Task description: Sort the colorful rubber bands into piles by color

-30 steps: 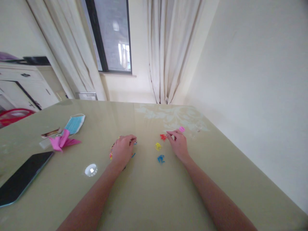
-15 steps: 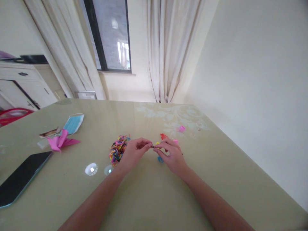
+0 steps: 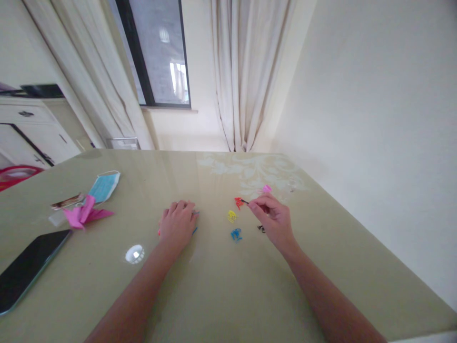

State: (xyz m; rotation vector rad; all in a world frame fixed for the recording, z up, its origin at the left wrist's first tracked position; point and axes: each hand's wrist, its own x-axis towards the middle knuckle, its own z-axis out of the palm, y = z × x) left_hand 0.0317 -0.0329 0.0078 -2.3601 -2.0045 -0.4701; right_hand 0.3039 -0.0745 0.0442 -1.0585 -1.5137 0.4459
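My left hand [image 3: 177,225] lies over the mixed-colour pile of small rubber bands, its fingers slightly apart. It hides most of the pile; a few blue strands [image 3: 194,231] poke out at its right. Between thumb and forefinger, my right hand [image 3: 274,219] pinches a black rubber band [image 3: 244,201], whose tip reaches over the red bands [image 3: 238,205]. Below these lie small heaps of yellow bands [image 3: 232,216] and blue bands [image 3: 236,235]. Some black bands [image 3: 261,229] show beside the right palm. Pink bands [image 3: 267,189] sit just beyond the right hand.
On the left of the glossy table [image 3: 214,295] are a dark phone [image 3: 32,264], a pink folded paper shape [image 3: 85,213], a blue face mask [image 3: 104,186] and a brown strip [image 3: 67,201]. A bright reflection shows near my left forearm. A wall rises at the right.
My hands met over the middle half a second ago with a dark band between them. Now they are apart: the left is back on the pile, the right has moved rightward holding the black band.
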